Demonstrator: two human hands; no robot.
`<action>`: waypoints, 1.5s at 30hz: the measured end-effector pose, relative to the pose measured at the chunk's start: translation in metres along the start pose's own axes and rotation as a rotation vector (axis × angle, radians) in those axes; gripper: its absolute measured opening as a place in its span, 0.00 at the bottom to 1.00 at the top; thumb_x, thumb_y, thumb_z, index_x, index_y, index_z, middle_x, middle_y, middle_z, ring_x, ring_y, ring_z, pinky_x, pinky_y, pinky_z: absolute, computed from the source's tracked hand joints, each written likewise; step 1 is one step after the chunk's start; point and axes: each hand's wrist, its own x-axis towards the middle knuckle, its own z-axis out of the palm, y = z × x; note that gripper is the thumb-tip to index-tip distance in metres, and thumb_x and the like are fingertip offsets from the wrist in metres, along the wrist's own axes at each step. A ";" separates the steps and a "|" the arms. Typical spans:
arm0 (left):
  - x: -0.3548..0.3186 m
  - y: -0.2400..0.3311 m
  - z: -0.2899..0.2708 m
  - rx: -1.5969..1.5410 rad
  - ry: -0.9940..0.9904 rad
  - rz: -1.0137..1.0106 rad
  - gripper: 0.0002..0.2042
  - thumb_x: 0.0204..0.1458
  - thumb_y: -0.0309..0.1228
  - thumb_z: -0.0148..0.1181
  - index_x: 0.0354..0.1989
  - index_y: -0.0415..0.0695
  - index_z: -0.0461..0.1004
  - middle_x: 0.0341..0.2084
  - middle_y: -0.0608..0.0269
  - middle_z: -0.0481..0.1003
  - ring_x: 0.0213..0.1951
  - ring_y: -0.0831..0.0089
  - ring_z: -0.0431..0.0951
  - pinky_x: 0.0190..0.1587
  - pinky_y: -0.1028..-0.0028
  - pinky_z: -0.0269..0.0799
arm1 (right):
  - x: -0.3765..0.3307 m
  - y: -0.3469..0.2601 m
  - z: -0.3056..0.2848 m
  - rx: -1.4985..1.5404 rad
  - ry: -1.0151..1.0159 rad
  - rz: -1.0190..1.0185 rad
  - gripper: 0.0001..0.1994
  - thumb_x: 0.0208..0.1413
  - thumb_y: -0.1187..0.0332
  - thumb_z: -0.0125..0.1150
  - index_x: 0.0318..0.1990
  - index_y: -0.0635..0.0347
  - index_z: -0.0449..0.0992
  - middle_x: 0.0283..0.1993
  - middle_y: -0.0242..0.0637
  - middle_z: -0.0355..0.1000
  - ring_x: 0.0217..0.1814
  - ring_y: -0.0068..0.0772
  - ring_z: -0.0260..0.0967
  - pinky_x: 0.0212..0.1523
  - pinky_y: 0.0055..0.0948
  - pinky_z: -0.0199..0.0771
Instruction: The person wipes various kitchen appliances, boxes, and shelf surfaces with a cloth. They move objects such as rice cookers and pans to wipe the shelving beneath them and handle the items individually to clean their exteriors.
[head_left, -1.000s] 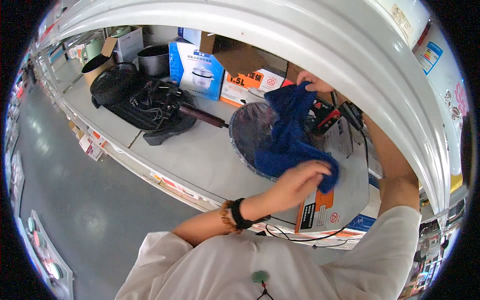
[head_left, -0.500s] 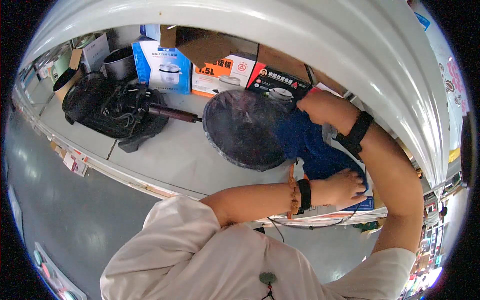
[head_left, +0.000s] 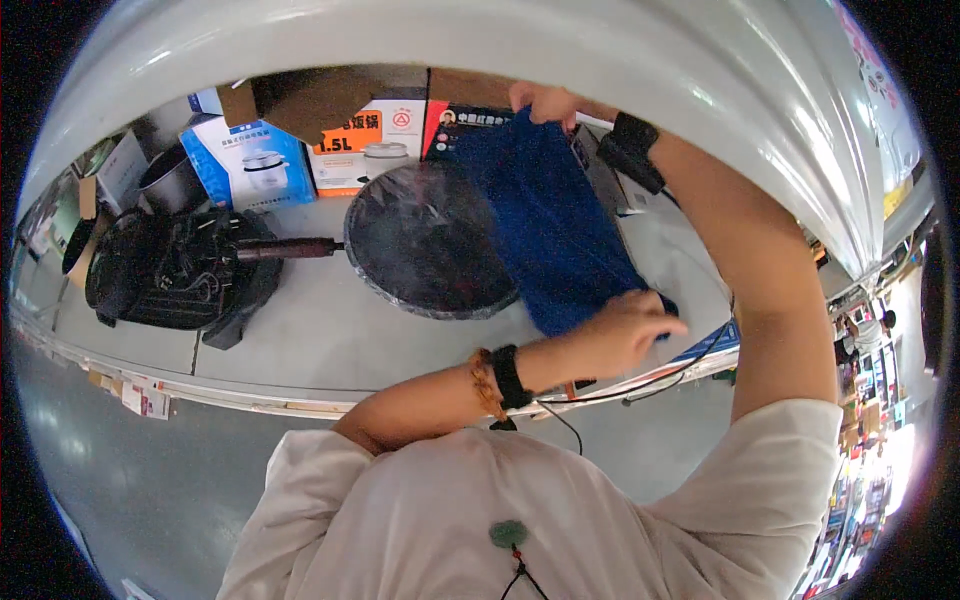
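Observation:
A dark blue cloth (head_left: 558,220) hangs stretched between my two hands, over the right edge of a round black pan (head_left: 425,240). My right hand (head_left: 548,102) grips the far end of the cloth, up near the boxes. At the cloth's near corner, my left hand (head_left: 632,328) has its fingers closed on the fabric. The pan is wrapped in clear plastic and lies on the white shelf (head_left: 290,350). Its dark brown handle (head_left: 290,249) points left, over a black electric grill pan (head_left: 180,285) with a bundled cord.
Behind the pan stand a blue-and-white cooker box (head_left: 250,165), an orange-and-white box (head_left: 350,155) and a black-and-red box (head_left: 445,130). Grey pots (head_left: 172,183) sit at the back left. A white shelf (head_left: 400,35) overhangs the far side. A black cable (head_left: 640,390) trails along the front edge.
The bunched cloth is now spread out lengthwise. My right hand has moved farther away and to the left with its end, and my left hand has moved left and slightly away.

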 end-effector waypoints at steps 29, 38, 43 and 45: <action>0.044 0.050 0.055 -0.393 0.024 0.110 0.07 0.52 0.22 0.54 0.39 0.40 0.73 0.35 0.54 0.74 0.36 0.61 0.76 0.40 0.67 0.71 | -0.228 -0.045 -0.002 -0.185 -0.288 0.225 0.17 0.44 0.77 0.52 0.46 0.59 0.72 0.35 0.48 0.74 0.36 0.45 0.70 0.35 0.41 0.68; -0.030 0.027 -0.030 -0.300 0.681 -0.357 0.15 0.58 0.22 0.52 0.54 0.40 0.68 0.47 0.64 0.71 0.48 0.77 0.69 0.54 0.77 0.61 | -0.379 0.029 0.108 0.377 1.148 0.487 0.12 0.50 0.70 0.56 0.41 0.65 0.77 0.31 0.44 0.75 0.32 0.39 0.72 0.37 0.35 0.72; -0.032 0.019 0.002 -0.338 0.535 -0.495 0.14 0.61 0.27 0.53 0.55 0.40 0.68 0.47 0.67 0.70 0.48 0.79 0.67 0.54 0.79 0.59 | -0.372 0.001 0.233 0.339 1.858 0.695 0.13 0.60 0.70 0.45 0.49 0.66 0.70 0.51 0.42 0.68 0.59 0.38 0.61 0.64 0.35 0.54; -0.044 -0.003 0.030 -0.357 0.349 -0.434 0.21 0.63 0.31 0.51 0.63 0.41 0.60 0.51 0.64 0.65 0.52 0.75 0.64 0.57 0.74 0.58 | -0.341 -0.021 0.277 0.321 1.679 0.790 0.15 0.65 0.66 0.43 0.52 0.66 0.67 0.63 0.48 0.60 0.70 0.44 0.51 0.70 0.39 0.43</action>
